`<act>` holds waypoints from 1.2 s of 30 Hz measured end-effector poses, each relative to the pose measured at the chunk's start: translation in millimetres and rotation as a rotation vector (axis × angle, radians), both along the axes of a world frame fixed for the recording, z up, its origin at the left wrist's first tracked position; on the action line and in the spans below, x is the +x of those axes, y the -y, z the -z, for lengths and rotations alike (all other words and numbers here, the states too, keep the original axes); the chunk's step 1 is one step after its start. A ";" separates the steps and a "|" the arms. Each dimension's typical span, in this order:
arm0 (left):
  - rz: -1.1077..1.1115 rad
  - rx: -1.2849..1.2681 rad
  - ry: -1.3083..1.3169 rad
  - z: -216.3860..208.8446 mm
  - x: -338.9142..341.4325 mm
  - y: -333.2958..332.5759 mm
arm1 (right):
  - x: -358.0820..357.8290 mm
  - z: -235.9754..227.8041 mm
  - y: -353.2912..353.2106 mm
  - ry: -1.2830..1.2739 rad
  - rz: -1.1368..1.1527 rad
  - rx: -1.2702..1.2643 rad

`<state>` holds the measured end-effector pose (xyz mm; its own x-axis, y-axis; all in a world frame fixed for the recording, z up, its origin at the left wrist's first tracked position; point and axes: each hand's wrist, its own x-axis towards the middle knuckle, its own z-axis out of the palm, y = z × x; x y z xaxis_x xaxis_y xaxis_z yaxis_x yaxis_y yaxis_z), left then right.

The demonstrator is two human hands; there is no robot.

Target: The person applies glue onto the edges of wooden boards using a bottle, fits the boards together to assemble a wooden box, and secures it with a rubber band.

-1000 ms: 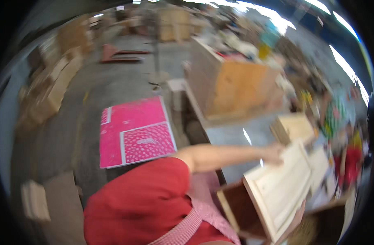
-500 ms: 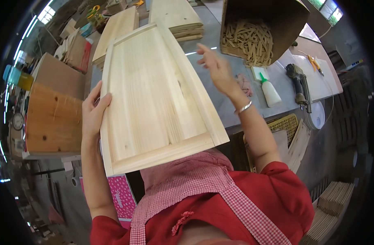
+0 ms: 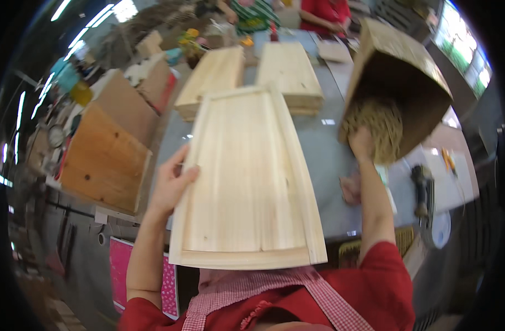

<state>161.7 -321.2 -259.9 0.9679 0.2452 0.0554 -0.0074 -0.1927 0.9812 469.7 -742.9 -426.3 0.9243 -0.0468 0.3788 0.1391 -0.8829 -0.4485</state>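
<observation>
My left hand (image 3: 173, 185) grips the left edge of a pale framed wooden panel (image 3: 241, 182), thumb on its face. The panel is tilted above the table, its near end close to my apron. At the right, my right hand (image 3: 363, 142) reaches into a heap of thin tan strips (image 3: 386, 124) at the mouth of a cardboard box (image 3: 412, 52) lying on its side. Its fingers are blurred and partly hidden among the strips, so their grip does not show. Below that wrist lies a pink cloth (image 3: 350, 188).
Two stacks of wooden boards (image 3: 216, 69) (image 3: 288, 66) stand behind the panel on the grey table (image 3: 324, 149). A dark air tool (image 3: 423, 190) and orange-handled pliers (image 3: 448, 160) lie at the right. Knotty wooden boards (image 3: 103, 157) stand at the left. Two people (image 3: 324, 14) are across the table.
My right hand has gone from above the table, beside the panel, into the strips at the box. My left hand keeps its hold on the panel. The view has shifted, showing more of the far side.
</observation>
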 end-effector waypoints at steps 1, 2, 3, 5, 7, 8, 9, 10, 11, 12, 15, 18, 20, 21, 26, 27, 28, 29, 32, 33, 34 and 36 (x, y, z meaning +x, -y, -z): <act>-0.019 0.008 0.042 1.7 2.5 2.1 | -2.6 -1.1 5.9 0.087 0.046 0.017; -0.042 -0.004 0.016 4.7 -1.5 0.4 | -11.2 -14.3 -5.3 0.203 0.005 0.090; -0.060 -0.023 -0.014 4.8 -6.0 -1.6 | -20.3 -31.9 -14.7 0.312 -0.034 0.160; -0.100 0.003 0.007 0.8 -8.6 -0.5 | -27.5 -57.0 -27.6 0.455 -0.048 0.244; -0.103 0.018 -0.006 0.4 -12.9 2.8 | -32.6 -70.4 -24.3 0.567 -0.026 0.313; -0.105 0.026 -0.013 -0.7 -11.8 2.5 | -24.6 -77.3 -22.4 0.380 -0.044 0.259; -0.097 0.033 -0.025 -1.0 -9.8 2.9 | -18.8 -80.6 -14.6 0.188 -0.051 0.202; -0.088 0.029 -0.020 2.2 -6.9 1.5 | -11.5 -80.1 -8.6 0.024 -0.166 0.195; -0.073 0.039 -0.008 6.7 -3.2 -0.3 | -7.1 -77.4 -2.1 0.030 -0.155 0.191; -0.080 0.047 0.006 8.4 -3.4 -3.1 | -14.9 -95.5 -16.5 0.132 -0.141 0.260; -0.070 0.041 -0.003 1.4 -9.6 2.7 | -31.2 -138.8 -40.9 0.277 -0.254 0.330; -0.060 0.249 -0.102 12.2 -6.3 -13.9 | -78.1 -195.4 -80.5 0.288 -0.569 0.300; -0.165 0.676 0.054 9.8 -9.8 -13.7 | -138.7 -233.8 -112.6 0.221 -0.785 0.346; -0.222 0.900 0.255 -5.8 -15.8 -5.2 | -168.2 -243.2 -125.7 0.165 -0.894 0.334; -0.134 0.960 0.731 -79.8 -69.0 54.3 | -278.7 -264.5 -165.1 0.306 -1.487 0.100; 0.076 0.879 0.687 -78.8 -80.0 52.1 | -291.7 -260.5 -167.2 0.296 -1.519 0.118; 0.282 0.788 0.635 -77.4 -91.4 50.3 | -300.0 -259.4 -163.6 0.300 -1.504 0.127; 0.285 0.780 0.618 -75.2 -103.9 49.7 | -306.2 -259.9 -159.4 0.300 -1.488 0.138; 0.582 -0.610 0.137 -68.3 -149.0 50.5 | -313.7 -251.2 -144.6 0.255 -1.563 0.126; 0.549 -0.635 0.116 -67.0 -159.3 50.9 | -317.9 -250.7 -137.0 0.212 -1.583 0.142; 0.542 -0.214 0.326 -65.1 -163.1 46.7 | -321.4 -252.5 -128.7 0.199 -1.578 0.082; 0.386 0.662 0.487 -66.7 -175.3 36.0 | -326.6 -245.9 -105.7 0.252 -1.475 0.019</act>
